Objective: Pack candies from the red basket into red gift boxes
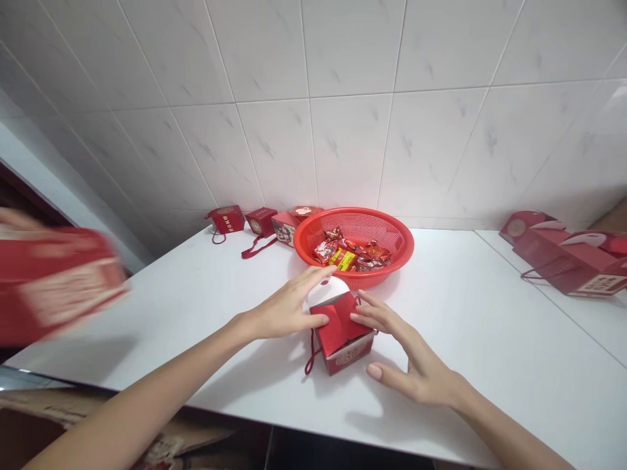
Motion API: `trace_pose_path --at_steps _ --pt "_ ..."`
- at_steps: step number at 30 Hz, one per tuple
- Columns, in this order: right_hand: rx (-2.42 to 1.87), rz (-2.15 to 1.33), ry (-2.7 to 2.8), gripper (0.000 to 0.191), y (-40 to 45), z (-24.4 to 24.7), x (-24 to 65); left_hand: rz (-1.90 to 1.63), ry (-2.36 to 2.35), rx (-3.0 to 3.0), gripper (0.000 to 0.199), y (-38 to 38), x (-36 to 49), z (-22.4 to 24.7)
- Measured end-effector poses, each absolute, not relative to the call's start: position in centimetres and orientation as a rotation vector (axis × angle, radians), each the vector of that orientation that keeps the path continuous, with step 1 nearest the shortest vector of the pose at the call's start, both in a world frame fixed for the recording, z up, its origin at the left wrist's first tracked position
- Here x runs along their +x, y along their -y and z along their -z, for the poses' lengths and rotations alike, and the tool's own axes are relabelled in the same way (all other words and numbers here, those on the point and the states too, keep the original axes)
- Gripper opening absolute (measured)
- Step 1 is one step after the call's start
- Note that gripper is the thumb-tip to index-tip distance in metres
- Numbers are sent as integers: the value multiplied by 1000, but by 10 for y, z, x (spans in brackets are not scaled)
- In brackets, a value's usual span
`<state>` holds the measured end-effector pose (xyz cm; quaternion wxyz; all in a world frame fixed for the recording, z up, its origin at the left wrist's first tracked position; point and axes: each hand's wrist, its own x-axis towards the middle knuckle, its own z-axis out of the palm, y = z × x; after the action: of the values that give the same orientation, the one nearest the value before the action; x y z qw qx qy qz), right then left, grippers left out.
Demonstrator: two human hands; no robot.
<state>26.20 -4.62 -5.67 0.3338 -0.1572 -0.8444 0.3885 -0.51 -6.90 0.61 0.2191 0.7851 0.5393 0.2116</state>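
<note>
Head view, and there's the small red box (350, 354) on the counter (455, 300), sitting between the left hand (287, 305) and the right hand (411, 356), just on the near side of the red basket (399, 235), its front face slanting so the right end lies farther off. Both hands are open, the left with its thumb on the folded red flaps (334, 331), the right with fingertips at their right side, its thumb clear of the card! Stiff smooth card, a twisted red cord loop (310, 364), glossy packets (341, 259) in perforated plastic beyond.

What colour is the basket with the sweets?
Bright red. The basket shows best in the head view.
</note>
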Motion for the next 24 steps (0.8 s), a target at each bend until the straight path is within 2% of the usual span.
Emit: trace_pose_path --at_steps 3,6,9,12,14,19,24 --pt "-407 -1062 2148 62 46 58 260 -668 -1511 2170 80 70 -1 -6" --pt "-477 -1007 2093 51 46 60 255 -705 -1452 2128 78 71 4 -7" --pt "-575 -931 2019 42 46 64 248 -697 -1386 2060 63 73 7 -8" --pt "-673 -901 1976 41 44 68 241 -650 -1333 2025 44 74 9 -11" --pt "-724 -922 1966 42 43 70 239 -598 -1312 2061 38 74 11 -12" --pt "-763 -1124 1914 45 37 71 239 -567 -1385 2149 39 72 13 -6" --pt "-888 -1394 1804 50 24 73 244 -474 -1528 2007 60 69 8 -1"
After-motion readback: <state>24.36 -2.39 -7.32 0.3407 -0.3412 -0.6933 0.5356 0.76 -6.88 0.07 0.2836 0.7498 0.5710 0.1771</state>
